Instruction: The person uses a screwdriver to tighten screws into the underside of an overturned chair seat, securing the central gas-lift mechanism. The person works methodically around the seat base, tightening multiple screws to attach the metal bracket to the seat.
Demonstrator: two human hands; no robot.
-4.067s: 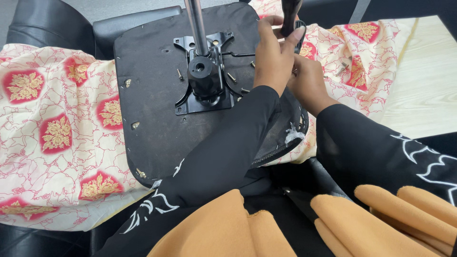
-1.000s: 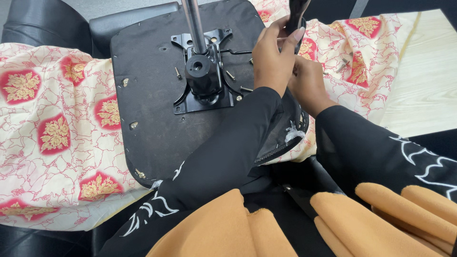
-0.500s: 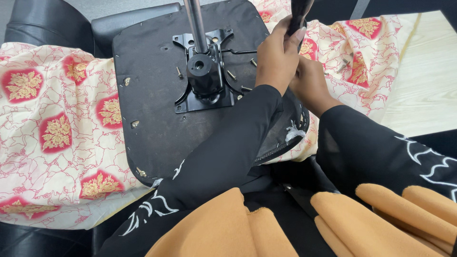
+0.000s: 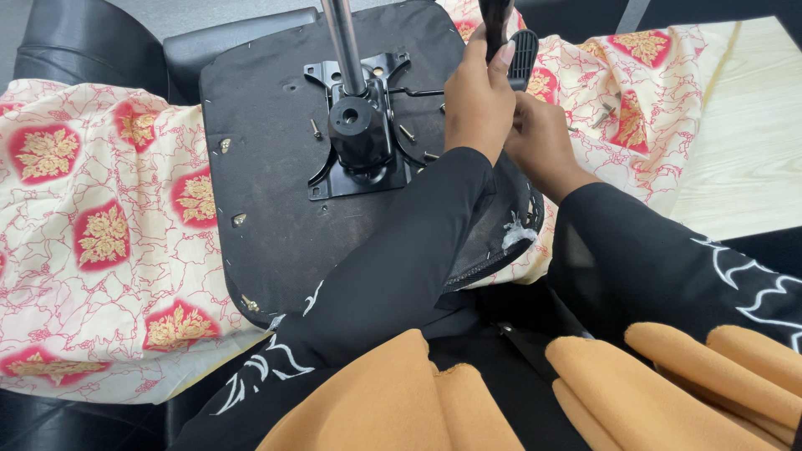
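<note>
An upturned black chair seat (image 4: 276,209) lies on a patterned cloth, its metal mounting plate (image 4: 359,159) and silver gas-lift column (image 4: 342,42) pointing up. My left hand (image 4: 478,96) is closed around a black tool handle (image 4: 494,18) at the seat's right edge. Beside it stands a ribbed black part (image 4: 525,52). My right hand (image 4: 541,138) is tucked against the seat's right rim, just behind the left hand; its fingers are hidden. Several screws (image 4: 405,132) lie around the plate.
A cream cloth with red and gold motifs (image 4: 100,242) covers the surface. A pale wooden tabletop (image 4: 743,142) lies to the right. Black leather cushions (image 4: 75,50) sit at the far left. Orange fabric (image 4: 401,392) covers my lap.
The view has drifted slightly. My left hand has risen a little along the tool handle at the seat's right edge. The seat stays where it was.
</note>
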